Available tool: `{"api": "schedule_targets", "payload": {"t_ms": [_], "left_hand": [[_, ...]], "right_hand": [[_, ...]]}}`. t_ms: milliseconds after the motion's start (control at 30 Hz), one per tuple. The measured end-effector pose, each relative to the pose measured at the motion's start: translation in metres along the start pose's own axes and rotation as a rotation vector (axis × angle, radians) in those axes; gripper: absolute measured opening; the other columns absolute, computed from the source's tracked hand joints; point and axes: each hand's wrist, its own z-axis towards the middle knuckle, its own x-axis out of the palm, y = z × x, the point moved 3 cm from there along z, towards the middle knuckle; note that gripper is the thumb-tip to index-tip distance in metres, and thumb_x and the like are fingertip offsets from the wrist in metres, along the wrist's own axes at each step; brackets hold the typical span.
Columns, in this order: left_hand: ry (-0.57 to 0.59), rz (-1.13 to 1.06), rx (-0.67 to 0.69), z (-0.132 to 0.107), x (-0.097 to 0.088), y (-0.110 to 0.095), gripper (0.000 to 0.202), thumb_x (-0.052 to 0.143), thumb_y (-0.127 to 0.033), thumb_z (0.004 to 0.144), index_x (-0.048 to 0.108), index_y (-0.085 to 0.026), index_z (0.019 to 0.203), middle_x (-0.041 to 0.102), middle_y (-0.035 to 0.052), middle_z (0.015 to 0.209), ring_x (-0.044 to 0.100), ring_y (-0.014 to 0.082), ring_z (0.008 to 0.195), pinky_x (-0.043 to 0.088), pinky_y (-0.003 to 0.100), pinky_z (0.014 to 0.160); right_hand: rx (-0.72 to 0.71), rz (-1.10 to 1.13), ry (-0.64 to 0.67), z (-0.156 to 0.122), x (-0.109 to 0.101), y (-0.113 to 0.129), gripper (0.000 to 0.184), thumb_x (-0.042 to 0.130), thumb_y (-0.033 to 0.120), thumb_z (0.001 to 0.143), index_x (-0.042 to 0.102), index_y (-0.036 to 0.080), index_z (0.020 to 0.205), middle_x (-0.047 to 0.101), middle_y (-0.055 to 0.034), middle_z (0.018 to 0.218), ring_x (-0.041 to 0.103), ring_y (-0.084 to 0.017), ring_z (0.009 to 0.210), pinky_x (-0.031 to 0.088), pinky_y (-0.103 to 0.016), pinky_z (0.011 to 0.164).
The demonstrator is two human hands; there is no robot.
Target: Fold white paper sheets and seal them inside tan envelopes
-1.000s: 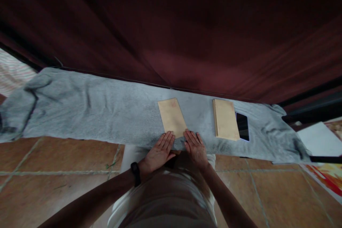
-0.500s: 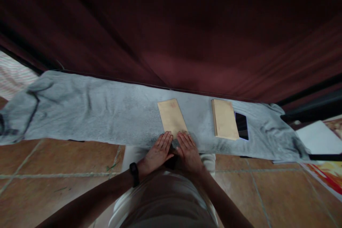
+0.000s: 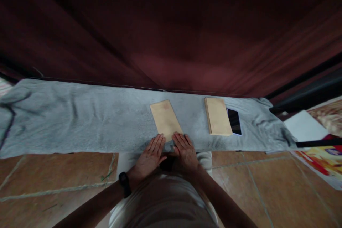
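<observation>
A tan paper envelope [image 3: 166,119] lies slantwise on the grey cloth [image 3: 114,117] in front of me. At its near left corner, my left hand [image 3: 150,156] rests flat with fingers stretched out, fingertips touching the edge. My right hand [image 3: 186,153] lies the same way at the near right corner, fingers extended. Neither hand is wrapped around anything. To the right sits a stack of similar tan envelopes [image 3: 219,117]. Beside that stack is a dark-screened phone [image 3: 234,121], partly covered by it.
Behind the narrow cloth-covered surface hangs a dark red curtain [image 3: 171,42]. At the far right are a white sheet [image 3: 306,126] and a colourful printed sheet [image 3: 320,162]. Brown floor tiles [image 3: 240,185] show below the near edge.
The camera view has shifted to the right. My hands have slid slightly apart along the envelope's near edge, showing more of it between them. The stack and phone stay put.
</observation>
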Motion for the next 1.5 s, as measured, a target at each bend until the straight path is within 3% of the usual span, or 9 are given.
{"api": "schedule_targets", "payload": {"t_ms": [300,600,867,1133,1333,1500], "left_hand": [[-0.069,-0.002,-0.004,-0.001,-0.001,0.005,0.066,0.040,-0.042,0.104,0.025,-0.008,0.159,0.043,0.0188,0.159,0.039,0.0274,0.149,0.035,0.044,0.122],[-0.012,-0.083,-0.111,0.019,-0.015,0.003,0.042,0.040,-0.025,0.102,0.056,-0.013,0.139,0.056,0.0163,0.149,0.054,0.0273,0.136,0.043,0.044,0.113],[-0.028,-0.082,-0.162,0.039,-0.017,-0.003,0.045,0.043,-0.014,0.097,0.055,-0.016,0.141,0.064,0.0149,0.138,0.058,0.0269,0.128,0.045,0.043,0.106],[0.046,-0.005,-0.046,0.036,-0.013,-0.011,0.048,0.042,-0.007,0.092,0.055,-0.017,0.138,0.059,0.0164,0.144,0.053,0.0269,0.135,0.042,0.044,0.112],[0.065,0.023,-0.030,0.036,-0.013,-0.011,0.043,0.041,-0.007,0.092,0.059,-0.015,0.131,0.060,0.0168,0.143,0.055,0.0267,0.134,0.045,0.041,0.108],[-0.039,-0.096,-0.159,0.035,-0.014,-0.004,0.042,0.041,-0.012,0.096,0.056,-0.014,0.135,0.057,0.0163,0.147,0.055,0.0274,0.132,0.047,0.042,0.106]], "right_hand": [[0.081,-0.032,-0.039,-0.002,-0.003,-0.012,0.049,0.047,0.025,0.105,0.045,0.016,0.153,0.051,-0.0099,0.154,0.048,-0.022,0.142,0.030,-0.045,0.124],[0.105,-0.013,-0.094,-0.003,0.004,-0.009,0.048,0.043,0.021,0.105,0.045,0.016,0.153,0.055,-0.0122,0.151,0.050,-0.023,0.141,0.028,-0.049,0.124],[0.117,-0.007,-0.120,-0.004,0.008,-0.011,0.046,0.041,0.021,0.105,0.049,0.015,0.150,0.056,-0.0129,0.150,0.051,-0.025,0.140,0.029,-0.050,0.123],[0.069,-0.004,-0.044,-0.001,0.006,-0.002,0.051,0.043,0.019,0.103,0.044,0.014,0.154,0.052,-0.0122,0.154,0.044,-0.023,0.146,0.027,-0.047,0.125],[0.024,0.030,-0.025,0.002,0.000,0.009,0.047,0.042,0.021,0.104,0.049,0.016,0.150,0.052,-0.0104,0.153,0.044,-0.022,0.145,0.029,-0.046,0.125],[0.059,0.035,-0.060,0.002,0.000,0.010,0.047,0.044,0.024,0.105,0.048,0.017,0.151,0.053,-0.0101,0.153,0.047,-0.023,0.144,0.028,-0.048,0.124]]}}
